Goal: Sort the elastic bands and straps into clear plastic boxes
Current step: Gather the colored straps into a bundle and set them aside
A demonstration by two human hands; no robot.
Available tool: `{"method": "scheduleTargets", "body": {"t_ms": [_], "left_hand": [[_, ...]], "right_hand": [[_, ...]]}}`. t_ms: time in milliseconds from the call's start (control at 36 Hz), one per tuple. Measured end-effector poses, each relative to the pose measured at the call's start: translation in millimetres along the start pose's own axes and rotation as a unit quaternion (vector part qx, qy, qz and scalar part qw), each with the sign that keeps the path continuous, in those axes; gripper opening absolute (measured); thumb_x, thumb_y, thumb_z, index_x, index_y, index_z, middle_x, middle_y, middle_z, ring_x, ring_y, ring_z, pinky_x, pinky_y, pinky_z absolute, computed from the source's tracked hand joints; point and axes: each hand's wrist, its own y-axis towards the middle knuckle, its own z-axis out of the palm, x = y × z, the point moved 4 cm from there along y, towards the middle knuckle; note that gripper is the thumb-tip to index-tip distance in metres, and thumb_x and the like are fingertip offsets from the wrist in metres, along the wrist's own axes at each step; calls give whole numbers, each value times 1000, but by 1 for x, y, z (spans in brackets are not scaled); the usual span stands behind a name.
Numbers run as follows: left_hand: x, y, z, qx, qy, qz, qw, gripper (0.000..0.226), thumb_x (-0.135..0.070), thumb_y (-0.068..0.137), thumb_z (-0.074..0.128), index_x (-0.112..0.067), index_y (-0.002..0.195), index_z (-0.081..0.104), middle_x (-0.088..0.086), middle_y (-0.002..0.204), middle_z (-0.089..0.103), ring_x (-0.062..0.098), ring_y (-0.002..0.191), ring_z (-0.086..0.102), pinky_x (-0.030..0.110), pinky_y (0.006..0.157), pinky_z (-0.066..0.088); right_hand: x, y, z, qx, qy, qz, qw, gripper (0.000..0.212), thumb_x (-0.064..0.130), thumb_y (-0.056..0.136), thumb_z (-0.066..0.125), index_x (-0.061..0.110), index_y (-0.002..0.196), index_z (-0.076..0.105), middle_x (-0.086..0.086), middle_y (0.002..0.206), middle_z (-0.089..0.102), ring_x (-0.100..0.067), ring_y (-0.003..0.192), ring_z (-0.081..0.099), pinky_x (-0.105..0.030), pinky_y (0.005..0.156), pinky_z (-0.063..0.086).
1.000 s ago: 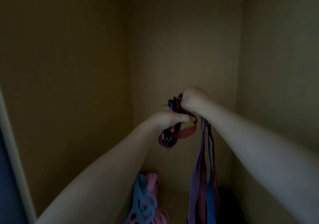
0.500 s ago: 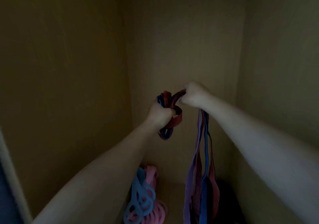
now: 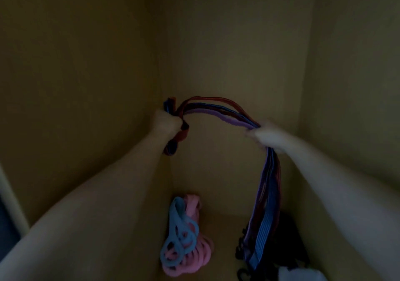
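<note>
A bundle of red, blue and purple elastic straps (image 3: 218, 107) arcs between my two hands inside a dim wooden cupboard. My left hand (image 3: 165, 121) grips the gathered, folded end of the bundle, with loops sticking out above and below the fist. My right hand (image 3: 265, 134), blurred, grips the straps further along. From it the long tails (image 3: 267, 196) hang down to the cupboard floor. No clear plastic box is in view.
A coil of pink and light blue bands (image 3: 184, 235) lies on the cupboard floor below. Dark items (image 3: 287, 244) and something white (image 3: 300, 275) sit at the bottom right. Cupboard walls (image 3: 86, 86) close in on the left, back and right.
My hands have drawn apart: the left moved left, the right moved right and down, stretching a length of the straps into an arc between them.
</note>
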Motion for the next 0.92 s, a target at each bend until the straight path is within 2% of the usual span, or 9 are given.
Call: {"method": "scheduleTargets", "body": {"t_ms": [167,278,389,472,611,694,778,833,917], "left_hand": [[47,-5,18,80,5,-36,996,58,2,83,68,-1,136,44,11,119,58,25,110,54,22,80,40],[39,-7,13,36,-39,45,998,41,-8,83,72,-12,120,52,1,111,55,16,94,56,17,71,45],[20,-18,24,61,-87,97,990,69,-31,71,84,-16,130,51,-2,116,60,18,104,59,27,81,48],[11,-34,42,117,-104,126,980,70,-26,66,87,-17,124,48,-7,104,59,7,90,59,21,71,49],[23,-44,67,192,-110,161,962,86,-9,65,86,-16,136,38,-9,113,55,13,109,57,29,94,49],[33,-46,76,190,-116,159,962,94,-3,66,84,-15,143,31,-8,115,53,11,109,56,27,93,48],[42,-48,81,168,-133,168,962,84,-4,71,81,-16,140,35,-10,113,54,6,101,57,21,86,50],[47,-49,83,144,-122,174,967,65,-5,74,78,-16,129,45,-12,103,58,7,95,60,17,77,50],[49,-46,80,99,-122,171,973,42,-2,78,72,-18,112,53,-10,92,60,3,82,60,13,65,47]], "right_hand": [[39,11,-25,-67,-97,-12,993,11,13,84,66,4,82,60,-10,76,54,-23,63,51,-27,57,38],[48,13,-22,-40,-192,-15,980,21,17,81,70,-2,91,67,-14,85,62,-27,75,60,-31,64,47],[50,7,-3,6,-223,-44,974,28,26,84,70,1,96,68,-12,89,64,-26,81,62,-31,68,50],[50,1,15,28,-231,-68,970,28,29,85,68,2,91,68,-8,81,63,-26,80,61,-29,65,45],[47,-6,33,67,-258,-69,961,34,24,89,63,5,118,59,-6,95,60,-29,96,60,-28,63,46],[45,-6,41,85,-257,-70,960,23,17,89,62,5,108,61,-6,92,60,-29,95,60,-31,68,51],[40,-5,46,86,-215,-59,971,34,15,86,64,3,118,59,2,83,52,-22,95,54,-22,57,41],[40,-6,47,85,-191,-56,976,61,15,85,66,1,140,44,-4,110,59,-21,110,52,-19,72,41],[35,-7,49,101,-148,-49,983,49,10,78,69,1,125,57,-6,100,61,-22,93,59,-22,67,43]]}}
